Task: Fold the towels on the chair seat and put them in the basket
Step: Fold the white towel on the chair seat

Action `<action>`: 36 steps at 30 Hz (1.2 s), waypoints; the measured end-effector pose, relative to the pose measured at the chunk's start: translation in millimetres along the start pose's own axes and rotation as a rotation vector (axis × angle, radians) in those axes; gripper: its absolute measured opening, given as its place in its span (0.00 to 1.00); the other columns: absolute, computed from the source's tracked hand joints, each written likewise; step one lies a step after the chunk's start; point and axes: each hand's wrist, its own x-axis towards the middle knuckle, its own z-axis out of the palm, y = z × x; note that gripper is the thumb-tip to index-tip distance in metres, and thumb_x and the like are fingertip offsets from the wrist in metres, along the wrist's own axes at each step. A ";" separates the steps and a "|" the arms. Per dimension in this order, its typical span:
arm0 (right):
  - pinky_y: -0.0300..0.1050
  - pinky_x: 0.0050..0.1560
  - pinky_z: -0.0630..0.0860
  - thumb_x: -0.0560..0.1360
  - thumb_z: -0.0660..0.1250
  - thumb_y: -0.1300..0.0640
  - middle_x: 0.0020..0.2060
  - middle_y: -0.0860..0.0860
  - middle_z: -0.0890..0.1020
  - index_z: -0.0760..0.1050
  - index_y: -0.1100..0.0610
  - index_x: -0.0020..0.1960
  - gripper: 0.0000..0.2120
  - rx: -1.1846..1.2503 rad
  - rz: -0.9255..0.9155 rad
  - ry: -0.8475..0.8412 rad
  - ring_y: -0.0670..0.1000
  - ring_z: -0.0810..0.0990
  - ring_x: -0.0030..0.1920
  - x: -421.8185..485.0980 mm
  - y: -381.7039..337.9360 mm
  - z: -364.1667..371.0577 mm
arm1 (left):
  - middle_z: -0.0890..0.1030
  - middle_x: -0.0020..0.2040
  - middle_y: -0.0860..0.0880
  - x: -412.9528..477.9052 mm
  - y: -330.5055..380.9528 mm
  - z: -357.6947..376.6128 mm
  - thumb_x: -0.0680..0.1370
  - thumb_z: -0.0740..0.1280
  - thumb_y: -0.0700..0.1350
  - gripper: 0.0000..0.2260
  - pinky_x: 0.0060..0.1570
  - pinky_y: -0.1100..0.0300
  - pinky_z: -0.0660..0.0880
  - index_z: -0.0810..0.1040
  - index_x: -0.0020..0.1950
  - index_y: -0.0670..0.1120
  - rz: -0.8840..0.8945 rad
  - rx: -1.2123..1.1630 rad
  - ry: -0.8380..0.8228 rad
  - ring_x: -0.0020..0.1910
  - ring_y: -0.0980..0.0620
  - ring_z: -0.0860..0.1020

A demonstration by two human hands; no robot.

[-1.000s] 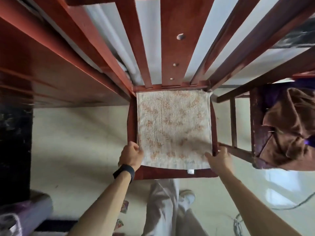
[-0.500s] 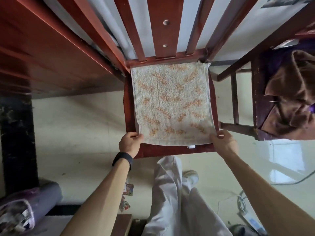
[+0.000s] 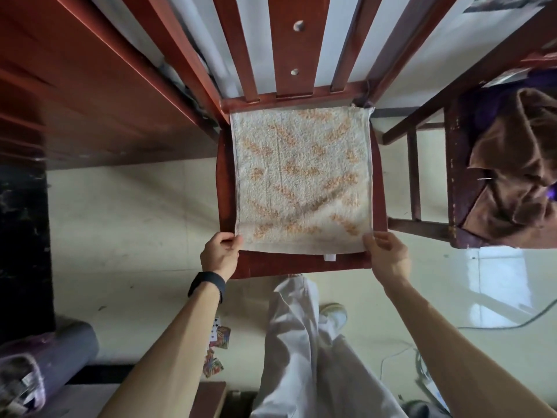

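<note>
A white towel with an orange leaf pattern (image 3: pixel 303 182) lies spread flat over the red wooden chair seat (image 3: pixel 224 182). My left hand (image 3: pixel 220 255) pinches the towel's near left corner. My right hand (image 3: pixel 387 256) pinches its near right corner. A small white label hangs from the near hem. No basket shows in this view.
A second chair (image 3: pixel 455 176) stands to the right with a crumpled brown towel (image 3: pixel 518 170) and purple cloth on it. A red wooden table (image 3: pixel 75 86) is at the left. Cables (image 3: pixel 422 366) lie on the floor at the right, and a purple roll (image 3: pixel 51 363) lies at the bottom left.
My view has shifted, so the chair sits higher in the frame than a second ago. Both hands stay at the towel's near corners, and the towel still lies flat.
</note>
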 end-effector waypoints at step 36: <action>0.46 0.36 0.77 0.76 0.72 0.60 0.37 0.57 0.81 0.76 0.55 0.44 0.05 0.373 -0.004 -0.045 0.50 0.78 0.29 -91.6 -76.7 -131.1 | 0.83 0.37 0.43 -148.8 94.9 -104.7 0.74 0.74 0.44 0.07 0.26 0.64 0.71 0.78 0.49 0.46 0.059 -0.451 -0.077 0.28 0.54 0.76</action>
